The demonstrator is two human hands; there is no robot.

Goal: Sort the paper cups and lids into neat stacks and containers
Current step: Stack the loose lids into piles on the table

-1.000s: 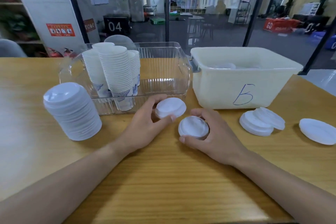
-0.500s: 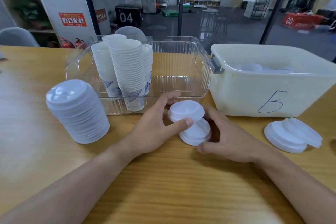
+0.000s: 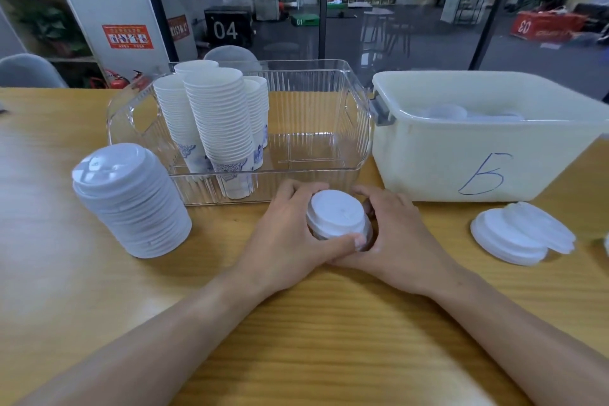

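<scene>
Head view: your left hand (image 3: 290, 237) and right hand (image 3: 392, 234) are cupped from either side around a small stack of white lids (image 3: 337, 216) resting on the wooden table (image 3: 296, 339), just in front of the clear bin (image 3: 329, 102). The fingers of both hands curl round the rim, and the left thumb lies across the near edge; the grip is closed on the lids with the top face left exposed.

Judge these lids to be thin moulded plastic: very light, slightly flexible, smooth and prone to sliding on one another. Hold them by the rim, not the flat centre, and apply even pressure from opposite sides so the edges line up. Excess squeeze will likely buckle the rims.

The tall lid stack (image 3: 131, 204) stands to the left, well apart from the bin wall. Paper cups (image 3: 217, 122) are nested in columns inside the clear bin. Loose lids (image 3: 520, 234) lie overlapping to the right, near the white tub (image 3: 478, 168) marked with a handwritten letter.
</scene>
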